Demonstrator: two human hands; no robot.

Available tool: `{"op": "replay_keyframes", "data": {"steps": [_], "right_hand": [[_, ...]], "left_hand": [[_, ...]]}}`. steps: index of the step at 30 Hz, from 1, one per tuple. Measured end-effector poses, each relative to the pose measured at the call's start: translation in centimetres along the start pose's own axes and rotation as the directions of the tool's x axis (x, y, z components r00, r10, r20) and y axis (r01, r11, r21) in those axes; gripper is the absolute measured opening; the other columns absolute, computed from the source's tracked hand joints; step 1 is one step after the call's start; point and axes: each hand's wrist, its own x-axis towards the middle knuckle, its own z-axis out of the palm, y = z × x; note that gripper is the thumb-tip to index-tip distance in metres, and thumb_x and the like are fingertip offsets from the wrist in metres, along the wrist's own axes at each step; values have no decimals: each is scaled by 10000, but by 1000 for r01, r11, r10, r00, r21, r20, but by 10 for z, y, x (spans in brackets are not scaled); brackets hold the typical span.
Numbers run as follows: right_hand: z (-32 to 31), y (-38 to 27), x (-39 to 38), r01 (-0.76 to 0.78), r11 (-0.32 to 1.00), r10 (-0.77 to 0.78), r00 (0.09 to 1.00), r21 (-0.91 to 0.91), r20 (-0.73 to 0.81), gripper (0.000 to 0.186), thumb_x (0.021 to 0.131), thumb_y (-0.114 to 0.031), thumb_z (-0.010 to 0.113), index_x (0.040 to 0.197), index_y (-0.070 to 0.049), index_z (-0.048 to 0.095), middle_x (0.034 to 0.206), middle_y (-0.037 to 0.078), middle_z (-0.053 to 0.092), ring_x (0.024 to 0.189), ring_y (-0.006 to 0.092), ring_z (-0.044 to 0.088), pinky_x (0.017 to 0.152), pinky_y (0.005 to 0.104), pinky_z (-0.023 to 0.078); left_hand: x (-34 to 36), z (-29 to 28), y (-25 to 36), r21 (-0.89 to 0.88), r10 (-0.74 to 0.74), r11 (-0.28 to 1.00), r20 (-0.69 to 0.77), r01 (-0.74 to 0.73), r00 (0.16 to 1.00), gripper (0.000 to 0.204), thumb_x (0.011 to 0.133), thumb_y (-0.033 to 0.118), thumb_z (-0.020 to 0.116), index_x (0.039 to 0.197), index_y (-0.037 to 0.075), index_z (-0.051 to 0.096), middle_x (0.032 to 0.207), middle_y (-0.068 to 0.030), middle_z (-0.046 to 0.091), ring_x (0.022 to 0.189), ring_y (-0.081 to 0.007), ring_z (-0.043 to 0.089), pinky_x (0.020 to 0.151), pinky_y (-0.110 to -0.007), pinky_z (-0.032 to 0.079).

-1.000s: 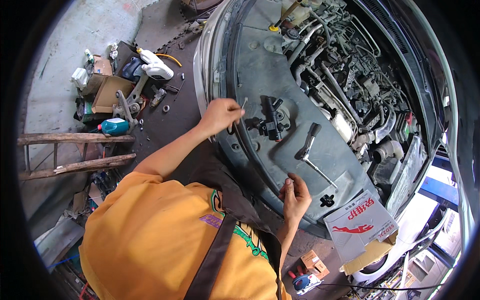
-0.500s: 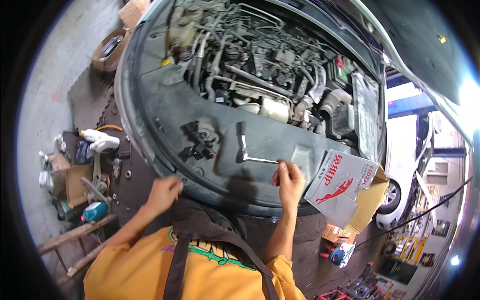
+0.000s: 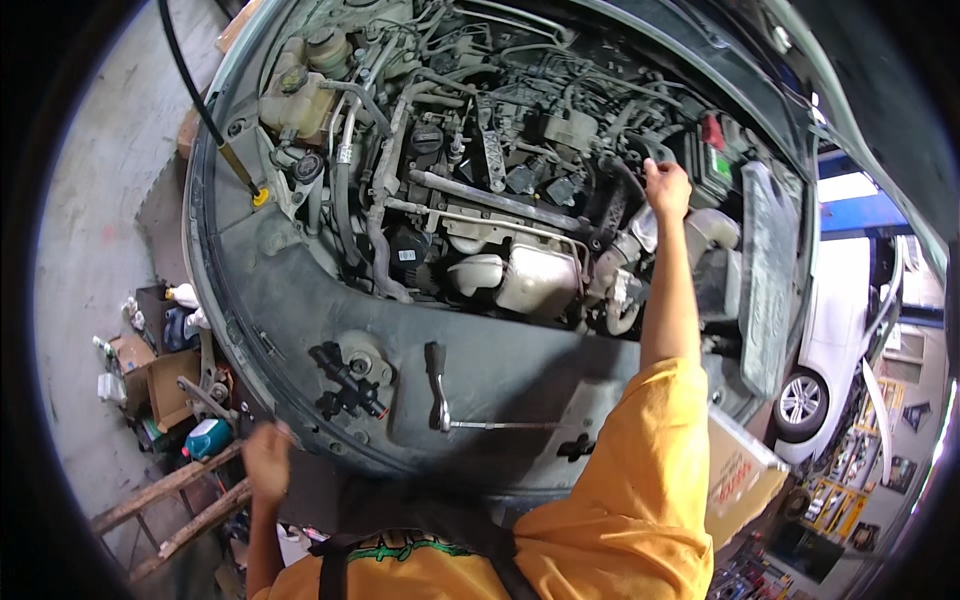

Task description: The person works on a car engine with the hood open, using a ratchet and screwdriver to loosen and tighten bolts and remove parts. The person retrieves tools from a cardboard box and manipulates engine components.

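So, top of my view as 12: my right hand (image 3: 668, 190) is out at 2 o'clock over the engine bay, just above the silver pipe (image 3: 643, 228) and left of the battery (image 3: 710, 175). Fingers look mostly curled in; can't tell if there's anything in them, or if they touch anything. My left hand (image 3: 268, 465) is at 8 by the car's front edge, too blurry to call its grip.

I'd call this step a reach in among the hoses. Next move calls for small finger work and a steady wrist, I reckon.

Room-wise, it's tight around the pipe, with the raised hood (image 3: 890, 120) over toward 2. The flat black cover (image 3: 500, 350) at 6 has more open space, but the black plastic part (image 3: 352, 378) at 8 and the ratchet (image 3: 440, 390) at 7 lie on it, so a dragging sleeve could knock them. Cardboard box (image 3: 745, 470) crowds the edge at 4.
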Motion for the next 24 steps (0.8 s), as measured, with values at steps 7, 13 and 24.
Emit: {"op": "replay_keyframes", "data": {"steps": [7, 13, 24], "right_hand": [[12, -35, 58, -73, 924, 250, 858, -377, 449, 609, 837, -522, 707, 1201, -35, 685, 1262, 206, 666, 1176, 363, 642, 967, 441, 517], [24, -42, 55, -5, 948, 129, 920, -317, 371, 480, 831, -383, 690, 1142, -17, 701, 1233, 252, 662, 1169, 393, 637, 978, 453, 515], [21, -40, 58, 13, 946, 105, 932, -323, 347, 404, 805, -266, 664, 1078, 27, 713, 1170, 268, 680, 1124, 392, 658, 958, 448, 530]], "left_hand": [[153, 37, 162, -44, 263, 960, -203, -277, 943, 118, 989, 85, 591, 1035, -19, 624, 921, -84, 591, 870, -150, 578, 812, -282, 463], [203, 100, 194, 179, 617, 784, -118, -595, 778, 87, 887, 75, 664, 962, 31, 658, 907, -106, 621, 830, -311, 598, 783, -380, 449], [228, 136, 286, -159, 809, 588, 114, -793, 576, 160, 862, 83, 682, 1013, 30, 678, 945, -106, 637, 899, -308, 631, 804, -400, 519]]}}
